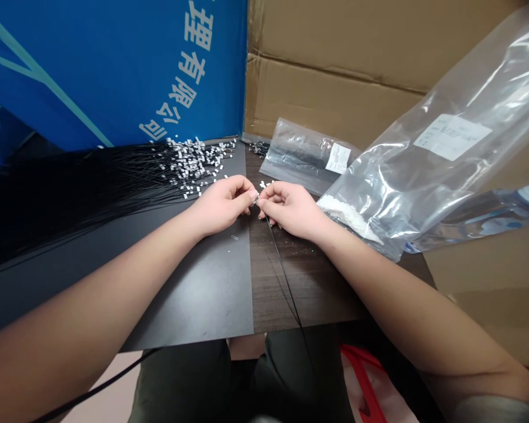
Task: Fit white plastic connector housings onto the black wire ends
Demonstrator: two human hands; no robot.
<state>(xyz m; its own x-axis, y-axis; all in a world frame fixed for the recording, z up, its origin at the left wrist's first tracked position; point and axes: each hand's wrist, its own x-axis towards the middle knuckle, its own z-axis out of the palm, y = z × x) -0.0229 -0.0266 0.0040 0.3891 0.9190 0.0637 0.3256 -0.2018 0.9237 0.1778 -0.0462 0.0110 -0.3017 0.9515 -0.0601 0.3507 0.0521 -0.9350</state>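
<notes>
My left hand [223,204] and my right hand [291,210] meet near the middle of the table, fingertips almost touching. Both are closed in a pinch. A thin black wire [282,267] runs from my right fingertips down over the table edge toward my lap. At its upper end, between the two hands, my left fingers pinch a tiny white connector [256,198], mostly covered by the fingertips. A few loose white connectors [264,184] lie just behind my hands. To the left spreads a big bundle of black wires [70,182] with white connectors [194,158] on their ends.
A large clear bag [405,170] with small white pieces [348,216] lies at the right, beside a water bottle [480,220]. Behind it rests a smaller clear bag [297,154]. A blue panel [114,59] and a cardboard wall [335,76] close off the back.
</notes>
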